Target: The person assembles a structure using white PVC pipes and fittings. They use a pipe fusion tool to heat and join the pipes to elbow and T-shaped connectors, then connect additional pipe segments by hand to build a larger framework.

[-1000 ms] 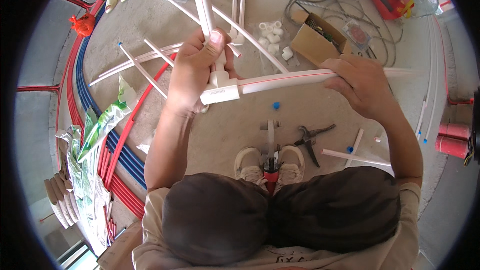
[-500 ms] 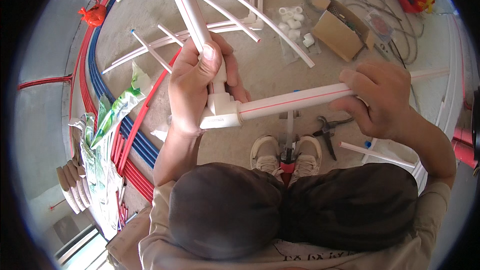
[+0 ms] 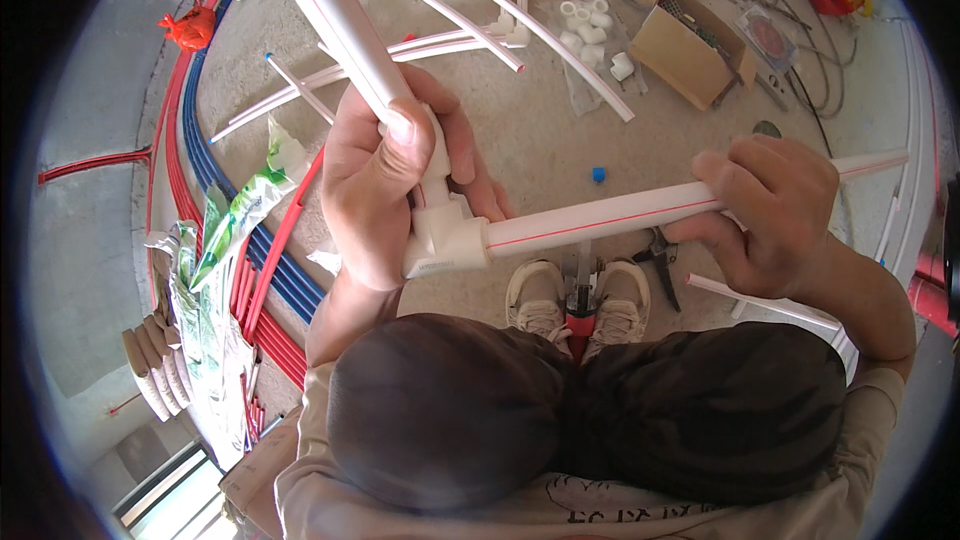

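Note:
My left hand (image 3: pixel 385 170) is wrapped round a white plastic pipe (image 3: pixel 335 25) with a red stripe, close to where it joins a white tee fitting (image 3: pixel 445 238). Part of that joint is hidden behind my fingers. From the fitting's right opening runs a second white pipe with a red stripe (image 3: pixel 600 215). My right hand (image 3: pixel 765 210) grips this pipe farther along, and its end sticks out beyond my knuckles. Between my shoes on the floor stands a tool with a red base (image 3: pixel 582 320), partly hidden by my knees.
White pipes (image 3: pixel 470 25) lie across the floor ahead, near a bag of white fittings (image 3: pixel 585 40) and an open cardboard box (image 3: pixel 690 50). Red and blue tubes (image 3: pixel 265 275) run along the left. A blue cap (image 3: pixel 599 175) and a dark pipe cutter (image 3: pixel 660 270) lie near my feet.
The upper pipe's far end has swung left, and my left hand has shifted slightly left and down. My right hand has moved a little right. Both hands keep their grip.

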Motion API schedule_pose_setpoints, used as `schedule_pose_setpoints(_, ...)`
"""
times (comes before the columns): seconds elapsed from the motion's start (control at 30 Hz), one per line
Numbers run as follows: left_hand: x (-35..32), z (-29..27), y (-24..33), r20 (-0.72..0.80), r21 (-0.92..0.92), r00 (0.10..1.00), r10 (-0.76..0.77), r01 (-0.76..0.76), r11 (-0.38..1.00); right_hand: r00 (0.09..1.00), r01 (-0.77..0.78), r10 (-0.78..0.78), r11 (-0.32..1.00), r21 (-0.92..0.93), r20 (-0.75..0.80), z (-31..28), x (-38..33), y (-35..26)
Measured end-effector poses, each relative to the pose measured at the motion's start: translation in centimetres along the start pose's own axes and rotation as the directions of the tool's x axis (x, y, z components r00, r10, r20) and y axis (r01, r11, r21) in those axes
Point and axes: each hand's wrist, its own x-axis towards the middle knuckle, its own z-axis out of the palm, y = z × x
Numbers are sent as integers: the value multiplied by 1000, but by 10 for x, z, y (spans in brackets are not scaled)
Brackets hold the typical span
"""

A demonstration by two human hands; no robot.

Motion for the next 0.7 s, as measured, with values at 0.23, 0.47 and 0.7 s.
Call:
schedule_pose_setpoints(0.23,-1,-6,1,61,-8,985,161,-161,987,999,25,-28,998,-62,-43,-1,4,-6)
schedule_pose_setpoints(0.47,-2,-11,-1,82,4,981,176,-177,984,997,27,-30,999,-37,-76,5,5,-7)
schedule_pose_setpoints(0.7,6,-10,-7,118,30,983,138,-143,989,999,-37,37,998,47,-4,15,-4,-8)
